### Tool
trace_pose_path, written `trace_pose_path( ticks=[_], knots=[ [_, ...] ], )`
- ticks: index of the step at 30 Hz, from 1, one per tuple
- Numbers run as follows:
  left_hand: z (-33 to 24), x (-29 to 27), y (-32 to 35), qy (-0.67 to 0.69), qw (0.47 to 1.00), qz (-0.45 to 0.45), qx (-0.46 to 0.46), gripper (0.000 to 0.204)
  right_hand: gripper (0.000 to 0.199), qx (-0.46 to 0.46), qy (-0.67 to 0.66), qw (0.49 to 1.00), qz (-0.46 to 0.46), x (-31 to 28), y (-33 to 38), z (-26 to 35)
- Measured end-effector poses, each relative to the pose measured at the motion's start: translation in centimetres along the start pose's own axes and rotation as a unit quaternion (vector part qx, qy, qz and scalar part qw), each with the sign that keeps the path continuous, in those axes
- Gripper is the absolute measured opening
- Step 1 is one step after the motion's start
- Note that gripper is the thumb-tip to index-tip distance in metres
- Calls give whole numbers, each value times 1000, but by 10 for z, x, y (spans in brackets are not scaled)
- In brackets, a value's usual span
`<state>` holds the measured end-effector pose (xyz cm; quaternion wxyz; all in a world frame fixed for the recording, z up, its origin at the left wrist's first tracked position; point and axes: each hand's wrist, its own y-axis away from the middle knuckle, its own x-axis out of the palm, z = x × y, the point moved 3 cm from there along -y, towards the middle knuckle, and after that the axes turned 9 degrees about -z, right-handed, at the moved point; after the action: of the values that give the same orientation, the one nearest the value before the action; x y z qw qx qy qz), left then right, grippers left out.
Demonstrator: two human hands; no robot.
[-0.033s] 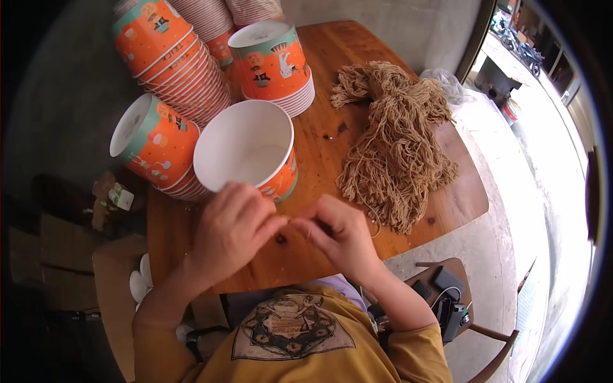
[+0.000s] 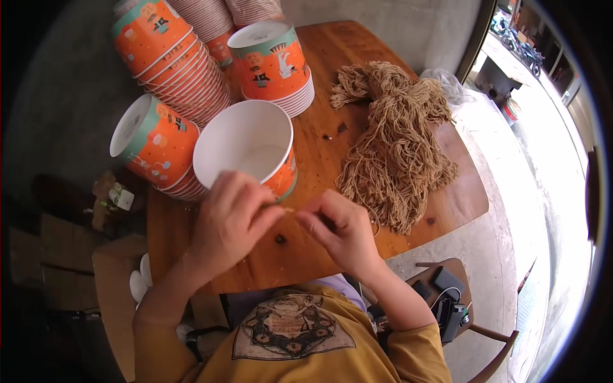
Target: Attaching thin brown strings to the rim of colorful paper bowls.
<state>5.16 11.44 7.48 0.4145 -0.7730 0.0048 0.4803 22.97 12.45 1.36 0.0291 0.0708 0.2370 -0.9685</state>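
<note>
Over the near part of the wooden table, my left hand point(image 2: 231, 214) and my right hand point(image 2: 341, 230) face each other, fingertips pinched. A short bit of tan string point(image 2: 289, 209) shows in the small gap between them; the rest of it is hidden by the fingers. Just beyond my left hand stands a white-lined orange paper bucket point(image 2: 246, 137), mouth up, with nothing visible inside. A loose heap of tan string point(image 2: 399, 150) lies on the table beyond my right hand.
Stacks of upside-down orange and green paper buckets point(image 2: 271, 60) fill the table's far left, one stack point(image 2: 156, 140) leaning beside the upright bucket. Clear plastic point(image 2: 447, 86) sits behind the string heap. At lower right, a wooden chair point(image 2: 456, 271) holds dark devices and a cable.
My hands have drawn slightly apart, with the left a little higher, and the bit of string between the fingertips shows more. The buckets and the heap have stayed put.
</note>
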Motion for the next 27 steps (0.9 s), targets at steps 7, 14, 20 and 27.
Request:
trace_pose_path(
  ticks=[7, 14, 20, 27],
  knots=[
    [21, 17, -22, 129, 965, 74, -216, 28, 14, 94, -25, 991, -92, 16, -13, -34],
    [26, 21, -21, 135, 952, 109, -251, 32, 14, 92, -37, 990, -103, 27, -24, -39],
    [27, 21, -21, 135, 953, 114, -244, 33, 14, 86, 2, 992, -91, 28, -31, -38],
    [27, 19, -22, 154, 947, 129, -251, 33, 15, 84, 12, 993, -83, 30, -38, -34]
  ],
)
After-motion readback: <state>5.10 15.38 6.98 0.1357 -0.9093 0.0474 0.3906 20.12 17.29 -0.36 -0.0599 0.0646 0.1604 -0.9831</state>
